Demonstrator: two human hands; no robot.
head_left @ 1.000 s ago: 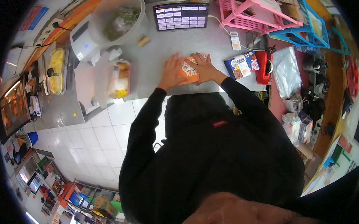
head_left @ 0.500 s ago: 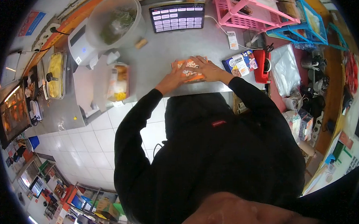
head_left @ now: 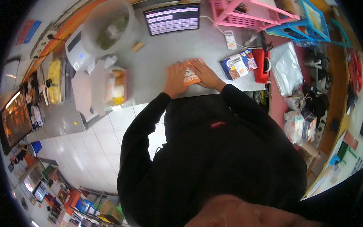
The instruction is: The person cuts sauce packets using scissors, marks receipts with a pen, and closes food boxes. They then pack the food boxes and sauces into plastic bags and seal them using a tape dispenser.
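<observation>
An orange box with white lettering [head_left: 191, 76] lies on the metal counter [head_left: 156, 70] near its front edge. My left hand [head_left: 175, 78] rests on the box's left side, and my right hand [head_left: 204, 74] covers its right part. Both hands press on the box with fingers spread over its top. To the right is a blue box with a white label [head_left: 239, 65], beside a red tape dispenser [head_left: 261, 66]. Left of my hands stands an open package of food [head_left: 117, 87] with a yellow portion at its front.
A tablet [head_left: 172, 19] stands at the back, with a large clear tub [head_left: 106, 30] and a white device [head_left: 78, 53] to its left. Pink baskets [head_left: 252, 11] and blue baskets [head_left: 314, 21] are at the back right. Plastic bags [head_left: 286, 70] lie at the right.
The view has shifted slightly. My hands, overlapping near the middle of the orange box half a second ago, are now apart on its two sides, showing more of its lettering.
</observation>
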